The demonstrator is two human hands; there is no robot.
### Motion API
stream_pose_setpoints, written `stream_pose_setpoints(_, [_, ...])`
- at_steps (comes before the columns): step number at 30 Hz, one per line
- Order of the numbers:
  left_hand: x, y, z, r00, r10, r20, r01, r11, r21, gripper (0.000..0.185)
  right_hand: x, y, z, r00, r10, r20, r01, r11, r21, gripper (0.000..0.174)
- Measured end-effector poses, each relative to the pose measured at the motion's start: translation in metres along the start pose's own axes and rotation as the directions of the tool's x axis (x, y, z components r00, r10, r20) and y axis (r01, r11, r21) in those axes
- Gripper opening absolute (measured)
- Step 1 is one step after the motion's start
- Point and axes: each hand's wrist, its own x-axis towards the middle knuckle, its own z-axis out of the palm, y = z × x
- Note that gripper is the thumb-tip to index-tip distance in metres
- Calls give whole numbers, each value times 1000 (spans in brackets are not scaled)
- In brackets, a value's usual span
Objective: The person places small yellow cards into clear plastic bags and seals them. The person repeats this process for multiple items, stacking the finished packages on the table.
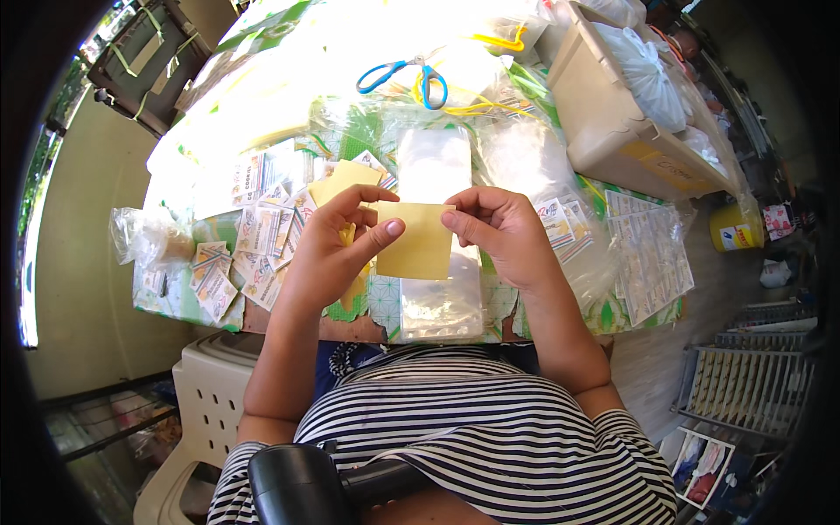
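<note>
A square of yellow paper (pixel 413 252) is held up between both hands above the table's near side. My left hand (pixel 341 246) has its thumb over the left edge of the square. Between thumb and fingertips, my right hand (pixel 502 230) pinches its upper right corner. Yellow pieces (pixel 354 289) show beside and below the left palm; whether that hand holds them is unclear. Under the hands lies a stack of clear plastic bags (pixel 441 308). Another yellow paper piece (pixel 348 178) rests on printed labels (pixel 262 230) to the left.
Blue-handled scissors (pixel 430 85) lie farther back near yellow cord (pixel 485 105). A beige plastic bin (pixel 617 125) with tied bags stands back right. Label sheets (pixel 650 256) lie at right, more clear plastic (pixel 525 157) nearer. A wrapped roll (pixel 157 239) sits left.
</note>
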Motion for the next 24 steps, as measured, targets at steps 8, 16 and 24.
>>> stream_pose_setpoints(8, [-2, -12, 2, 994, 106, -20, -99, 974, 204, 26, -3, 4, -8, 999, -38, -7, 38, 999, -6, 19])
stream_pose_setpoints(16, [-14, 8, 4, 983, 182, -17, -162, 910, 383, 18, -6, 1, -7, 1000, 22, -10, -23, 997, -69, 14])
stream_pose_setpoints(24, [-20, 21, 9, 961, 278, 3, -239, 820, 519, 14, -10, -8, -2, 995, 60, -85, -76, 978, -194, 10])
